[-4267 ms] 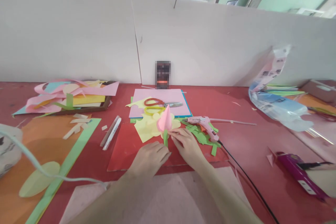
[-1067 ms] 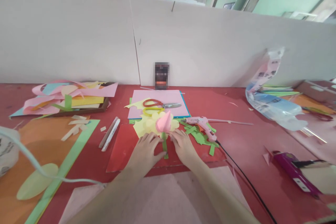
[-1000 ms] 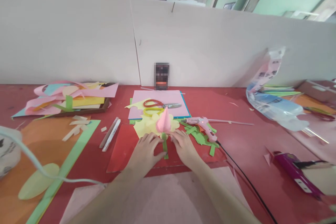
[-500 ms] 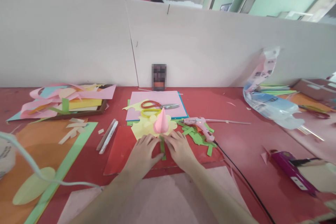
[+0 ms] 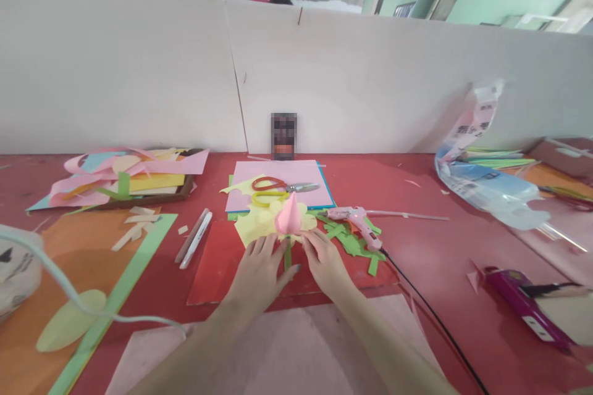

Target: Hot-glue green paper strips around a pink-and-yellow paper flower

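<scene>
My left hand [image 5: 264,265] has thumb and fingers spread at the green strip [image 5: 288,253], under the pink cone [image 5: 289,216] on the yellow flower [image 5: 308,220]. My right hand [image 5: 323,257] has fingertips close together at the cone's lower right; can't tell if either hand grips anything. Glue gun [image 5: 359,220] right, scissors [image 5: 291,187] behind.

**Head camera facing forward and down across the counter [image 5: 380,176]**

The single camera is looking out from the person's head, sitting close above both forearms [image 5: 208,339]. It is framing the left hand [image 5: 259,265] and right hand [image 5: 328,259] near mid-view, covering the counter widely to either side, and reaching past the white partition [image 5: 352,80] to the room behind.
</scene>
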Demonstrator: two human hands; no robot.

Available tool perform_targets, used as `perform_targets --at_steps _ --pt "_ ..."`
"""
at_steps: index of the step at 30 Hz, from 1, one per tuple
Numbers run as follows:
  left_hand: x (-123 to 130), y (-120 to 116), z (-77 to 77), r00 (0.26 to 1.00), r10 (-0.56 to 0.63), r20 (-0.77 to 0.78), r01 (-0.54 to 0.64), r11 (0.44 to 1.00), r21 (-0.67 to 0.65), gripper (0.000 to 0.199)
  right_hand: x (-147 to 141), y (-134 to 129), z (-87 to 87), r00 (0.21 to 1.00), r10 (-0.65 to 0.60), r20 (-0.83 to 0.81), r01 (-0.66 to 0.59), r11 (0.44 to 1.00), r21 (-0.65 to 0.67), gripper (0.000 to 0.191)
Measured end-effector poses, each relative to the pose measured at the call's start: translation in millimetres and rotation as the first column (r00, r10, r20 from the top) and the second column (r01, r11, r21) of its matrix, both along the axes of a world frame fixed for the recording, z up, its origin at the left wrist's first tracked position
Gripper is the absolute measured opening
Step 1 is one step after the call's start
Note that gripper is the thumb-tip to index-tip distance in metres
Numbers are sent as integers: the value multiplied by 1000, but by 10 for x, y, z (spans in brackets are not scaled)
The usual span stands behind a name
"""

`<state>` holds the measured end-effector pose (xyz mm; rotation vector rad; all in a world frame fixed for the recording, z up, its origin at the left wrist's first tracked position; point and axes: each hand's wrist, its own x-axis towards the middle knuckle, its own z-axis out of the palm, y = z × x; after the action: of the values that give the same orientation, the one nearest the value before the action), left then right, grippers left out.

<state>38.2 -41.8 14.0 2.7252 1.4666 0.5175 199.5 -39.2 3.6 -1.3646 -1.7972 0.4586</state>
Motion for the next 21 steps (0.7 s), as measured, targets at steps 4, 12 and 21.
perform_targets --at_steps 4,12,21 --pt "4 -1 -24 1000 0 3 0 1000 -4 42 -1 -9 15 1000 -2 -19 2 1000 13 28" --pt "-99 54 133 983 35 181 -56 992 110 39 205 -7 174 977 -190 -96 199 975 95 28" --pt "153 554 714 843 76 533 -164 979 120 21 885 153 90 743 -669 -17 669 742 43 24"
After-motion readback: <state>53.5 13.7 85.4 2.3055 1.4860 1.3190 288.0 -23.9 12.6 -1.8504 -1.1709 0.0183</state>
